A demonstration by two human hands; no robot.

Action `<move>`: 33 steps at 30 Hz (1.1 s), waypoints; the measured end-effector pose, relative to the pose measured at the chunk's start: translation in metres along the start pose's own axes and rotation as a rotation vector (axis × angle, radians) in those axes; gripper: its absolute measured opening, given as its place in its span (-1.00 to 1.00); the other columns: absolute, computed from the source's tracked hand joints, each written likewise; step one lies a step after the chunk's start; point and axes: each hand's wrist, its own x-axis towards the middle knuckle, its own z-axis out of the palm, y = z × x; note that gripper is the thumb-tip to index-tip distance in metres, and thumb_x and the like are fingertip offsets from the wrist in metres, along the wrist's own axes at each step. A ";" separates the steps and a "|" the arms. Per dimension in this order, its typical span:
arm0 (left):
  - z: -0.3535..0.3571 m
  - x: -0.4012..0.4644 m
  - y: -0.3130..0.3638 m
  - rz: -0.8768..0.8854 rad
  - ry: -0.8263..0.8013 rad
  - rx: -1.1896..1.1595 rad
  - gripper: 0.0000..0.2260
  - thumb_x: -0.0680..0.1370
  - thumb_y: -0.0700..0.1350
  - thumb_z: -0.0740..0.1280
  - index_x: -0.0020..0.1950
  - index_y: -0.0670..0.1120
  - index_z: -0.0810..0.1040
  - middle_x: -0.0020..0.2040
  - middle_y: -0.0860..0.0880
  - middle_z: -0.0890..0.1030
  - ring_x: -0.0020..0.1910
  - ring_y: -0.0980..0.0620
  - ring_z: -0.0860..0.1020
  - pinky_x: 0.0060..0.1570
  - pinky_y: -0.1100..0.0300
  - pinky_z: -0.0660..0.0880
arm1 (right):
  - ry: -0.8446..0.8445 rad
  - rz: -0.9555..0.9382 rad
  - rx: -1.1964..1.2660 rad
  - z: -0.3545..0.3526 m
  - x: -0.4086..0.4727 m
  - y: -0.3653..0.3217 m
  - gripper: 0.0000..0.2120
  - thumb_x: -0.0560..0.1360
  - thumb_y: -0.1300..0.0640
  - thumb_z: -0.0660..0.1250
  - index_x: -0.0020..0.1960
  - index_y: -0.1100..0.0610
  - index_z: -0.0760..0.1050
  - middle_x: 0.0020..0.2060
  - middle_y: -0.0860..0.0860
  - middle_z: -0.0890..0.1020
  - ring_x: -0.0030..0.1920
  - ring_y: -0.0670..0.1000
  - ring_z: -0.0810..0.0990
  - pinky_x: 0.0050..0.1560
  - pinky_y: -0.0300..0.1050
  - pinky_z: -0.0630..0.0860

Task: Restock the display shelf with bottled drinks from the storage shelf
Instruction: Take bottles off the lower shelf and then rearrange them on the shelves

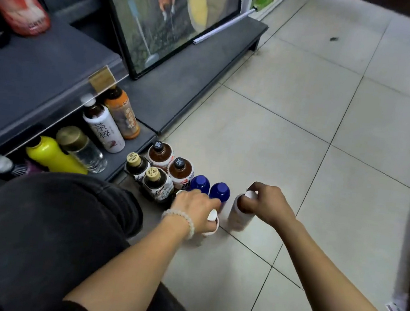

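Crouched by the dark grey low shelf, bottles clustered on the tiled floor.
My right hand grips a white-capped bottle of brown drink; my left hand curls over another white-capped bottle, beside two blue-topped bottles.

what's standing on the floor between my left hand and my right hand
In the head view, one blue-capped plastic bottle stands between the left hand and the right hand, nearer the left; otherwise bare tile floor.

I see the cluster of bottles on the floor, just before the shelf's bottom tier. Right of the cluster stands one bottle. On the tier, behind the cluster, stand two bottles.
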 end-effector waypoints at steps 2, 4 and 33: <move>-0.014 -0.014 -0.004 -0.049 0.046 -0.011 -0.74 0.48 0.06 0.23 0.14 0.02 0.46 0.03 -0.04 0.59 0.07 -0.10 0.50 -0.10 0.12 0.34 | 0.024 -0.044 -0.011 -0.009 -0.018 -0.007 -0.76 0.36 -0.01 0.31 -0.01 0.03 0.54 -0.22 0.02 0.58 -0.16 0.07 0.56 -0.26 -0.12 0.47; -0.031 -0.032 -0.008 -0.094 0.107 -0.002 -0.74 0.48 0.07 0.23 0.13 0.05 0.47 0.02 -0.04 0.59 0.06 -0.11 0.52 -0.10 0.12 0.32 | 0.049 -0.098 -0.017 -0.019 -0.038 -0.017 -0.79 0.35 -0.02 0.31 -0.05 0.00 0.54 -0.25 0.01 0.57 -0.17 0.07 0.55 -0.27 -0.12 0.47; -0.276 -0.299 -0.255 -0.698 0.685 -0.196 -0.92 0.42 0.09 0.33 -0.13 0.15 0.47 -0.14 0.08 0.52 -0.05 -0.02 0.51 -0.12 0.15 0.39 | 0.037 -0.976 -0.033 -0.040 -0.099 -0.434 -0.91 0.37 0.10 0.39 -0.31 0.02 0.53 -0.35 -0.03 0.59 -0.27 -0.06 0.53 -0.28 -0.18 0.37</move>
